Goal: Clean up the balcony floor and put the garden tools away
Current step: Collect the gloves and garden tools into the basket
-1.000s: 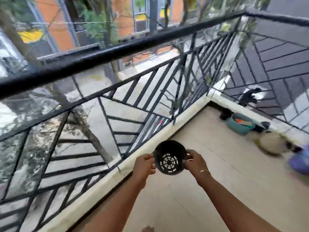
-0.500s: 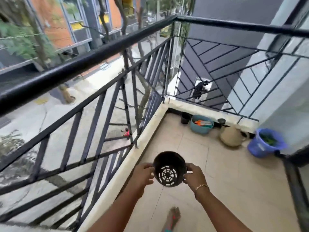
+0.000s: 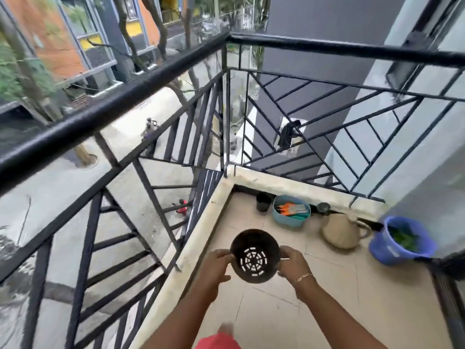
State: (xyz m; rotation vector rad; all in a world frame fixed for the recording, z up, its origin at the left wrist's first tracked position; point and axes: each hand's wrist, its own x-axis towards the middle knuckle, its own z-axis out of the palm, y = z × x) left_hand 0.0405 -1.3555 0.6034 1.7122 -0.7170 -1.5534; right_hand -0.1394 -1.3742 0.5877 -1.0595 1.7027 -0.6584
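A small black plastic plant pot (image 3: pixel 254 256) with a slotted bottom is held in front of me over the balcony floor, its open mouth facing me. My left hand (image 3: pixel 216 264) grips its left rim and my right hand (image 3: pixel 292 263) grips its right rim. In the far corner stands a teal tub (image 3: pixel 289 220) with orange-and-grey gloves and tools inside. Left of the tub is another black pot (image 3: pixel 263 201).
A beige clay jug (image 3: pixel 342 230) and a blue bucket (image 3: pixel 392 248) holding green leaves stand along the far kerb. A small dark pot (image 3: pixel 323 207) sits behind the jug. Black railing (image 3: pixel 156 79) bounds the left and far sides. Pale tiled floor (image 3: pixel 327 298) spreads ahead.
My view has swung to the right and moved toward the balcony corner, bringing the tub, jug and bucket nearer. Both hands keep the same hold on the pot.
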